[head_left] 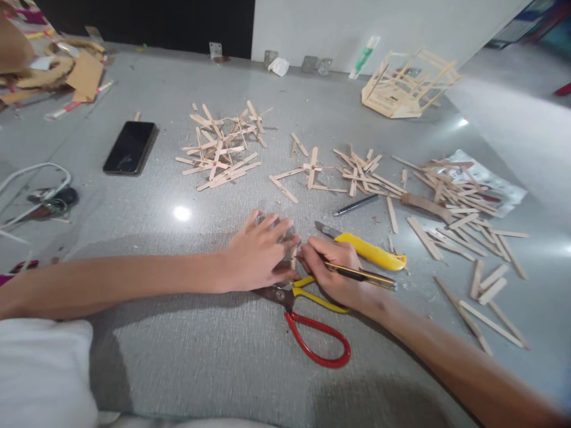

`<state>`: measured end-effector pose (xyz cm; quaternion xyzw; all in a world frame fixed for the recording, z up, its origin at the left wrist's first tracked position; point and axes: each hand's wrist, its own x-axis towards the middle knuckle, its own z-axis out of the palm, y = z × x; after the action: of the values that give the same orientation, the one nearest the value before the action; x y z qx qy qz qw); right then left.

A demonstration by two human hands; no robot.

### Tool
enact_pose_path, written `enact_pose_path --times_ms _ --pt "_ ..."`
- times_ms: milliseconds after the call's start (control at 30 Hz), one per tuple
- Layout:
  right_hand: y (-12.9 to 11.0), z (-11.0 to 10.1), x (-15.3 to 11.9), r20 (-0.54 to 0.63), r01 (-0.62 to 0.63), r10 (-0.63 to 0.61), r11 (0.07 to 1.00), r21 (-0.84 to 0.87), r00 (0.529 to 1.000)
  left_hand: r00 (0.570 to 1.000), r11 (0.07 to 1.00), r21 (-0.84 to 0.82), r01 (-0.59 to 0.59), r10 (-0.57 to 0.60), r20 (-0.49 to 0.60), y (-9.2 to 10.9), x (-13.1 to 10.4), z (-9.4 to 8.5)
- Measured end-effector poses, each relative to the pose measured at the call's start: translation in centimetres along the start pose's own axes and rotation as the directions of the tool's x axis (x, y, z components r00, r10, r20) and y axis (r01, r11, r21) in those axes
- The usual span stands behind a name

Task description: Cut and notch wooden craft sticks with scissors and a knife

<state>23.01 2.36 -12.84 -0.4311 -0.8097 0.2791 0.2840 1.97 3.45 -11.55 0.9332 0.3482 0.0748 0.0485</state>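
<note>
My left hand (256, 252) rests low over the grey table, its outer fingers spread, with the thumb and forefinger at the two ends of a short wooden stick (293, 257). Gripped in my right hand (334, 264) is a black-and-gold pencil (363, 276), its tip hidden by the fingers near that stick. Scissors (319, 339) with one red and one yellow handle lie partly under both hands. Just beyond my right hand is a yellow utility knife (370, 251), blade out. A dark pen (355, 205) lies farther back.
Piles of joined craft sticks (220, 148) and loose sticks (464, 232) spread over the table. A wooden stick frame (408, 89) stands at the back right. A phone (131, 148), white cable (35, 169) and cardboard scraps (84, 76) are on the left.
</note>
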Motion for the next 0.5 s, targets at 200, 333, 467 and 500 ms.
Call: enact_pose_path --times_ms 200,333,467,500 --pt "0.11 0.17 -0.16 -0.022 -0.072 0.073 0.995 0.069 0.997 1.0 1.0 -0.02 -0.004 0.004 -0.017 -0.12 -0.06 0.24" --pt "0.11 0.26 -0.04 -0.017 -0.075 0.077 0.994 0.078 0.997 1.0 1.0 -0.025 -0.01 0.009 -0.018 -0.11 -0.08 0.24" --pt "0.08 0.27 0.1 -0.019 -0.04 0.04 0.999 0.034 0.999 0.999 1.0 -0.013 -0.015 0.015 -0.029 -0.07 -0.07 0.31" --pt "0.03 0.23 0.18 -0.014 -0.026 0.027 0.999 0.025 1.0 0.999 1.0 -0.006 -0.016 0.016 -0.031 -0.05 -0.04 0.3"
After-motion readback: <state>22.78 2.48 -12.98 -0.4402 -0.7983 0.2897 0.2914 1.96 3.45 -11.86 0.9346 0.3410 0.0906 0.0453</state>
